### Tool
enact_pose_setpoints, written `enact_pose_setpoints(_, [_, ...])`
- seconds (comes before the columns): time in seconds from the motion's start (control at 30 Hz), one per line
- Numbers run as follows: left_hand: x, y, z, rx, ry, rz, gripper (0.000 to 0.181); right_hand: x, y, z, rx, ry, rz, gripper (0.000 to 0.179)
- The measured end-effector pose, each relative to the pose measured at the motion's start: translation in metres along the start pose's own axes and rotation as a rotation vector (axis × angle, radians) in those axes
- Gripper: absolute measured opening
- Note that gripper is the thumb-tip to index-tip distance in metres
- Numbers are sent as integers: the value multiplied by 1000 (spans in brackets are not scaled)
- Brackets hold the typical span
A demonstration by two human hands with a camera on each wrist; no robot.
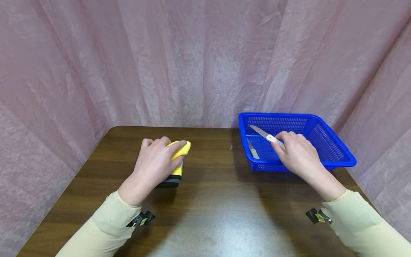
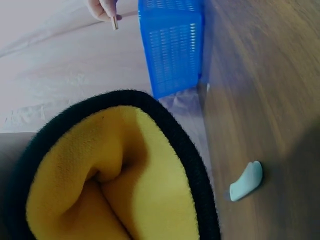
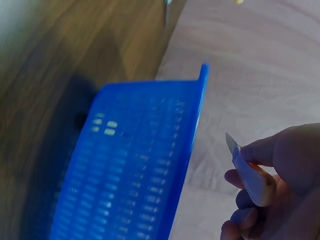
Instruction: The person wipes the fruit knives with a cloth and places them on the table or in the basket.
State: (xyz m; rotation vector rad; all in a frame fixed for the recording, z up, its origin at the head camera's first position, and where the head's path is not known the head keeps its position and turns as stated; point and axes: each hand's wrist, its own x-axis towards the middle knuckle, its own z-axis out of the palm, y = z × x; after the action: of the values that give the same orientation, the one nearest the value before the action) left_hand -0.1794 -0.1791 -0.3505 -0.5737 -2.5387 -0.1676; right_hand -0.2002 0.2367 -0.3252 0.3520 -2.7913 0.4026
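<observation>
My left hand [image 1: 155,157] grips a folded yellow cloth [image 1: 181,151] with a black edge, raised over the left part of the table. In the left wrist view the cloth [image 2: 150,170] bulges close to the camera, and a pale green handle [image 2: 246,181] lies on the table beyond it; whatever joins that handle is hidden. Over the blue basket [image 1: 334,162], my right hand [image 1: 300,153] pinches a knife [image 1: 271,138] by its whitish handle, blade pointing up and left. A second knife [image 1: 253,151] with a pale handle lies inside the basket by its left wall.
The basket stands at the right rear of the brown wooden table [image 1: 205,214]. Pink curtains [image 1: 192,64] hang behind the table and along both sides. A small black device is strapped under each sleeve cuff.
</observation>
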Motion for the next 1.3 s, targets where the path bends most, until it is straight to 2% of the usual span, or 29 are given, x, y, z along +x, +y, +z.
enact_pose_setpoints(0.47, [-3,-13,5,25,-27,-25,41,28,31,7,-69,-203,116,34])
enact_pose_setpoints(0.67, [-3,-19,6,22,-21,-34,40,39,38,15,-98,-241,153,29])
enact_pose_setpoints(1.1, [-4,-26,11,21,-27,-50,40,57,39,29,-118,-399,200,33])
enact_pose_setpoints(1.3, [-4,-30,13,20,-14,-52,41,61,38,33,-108,-442,212,38])
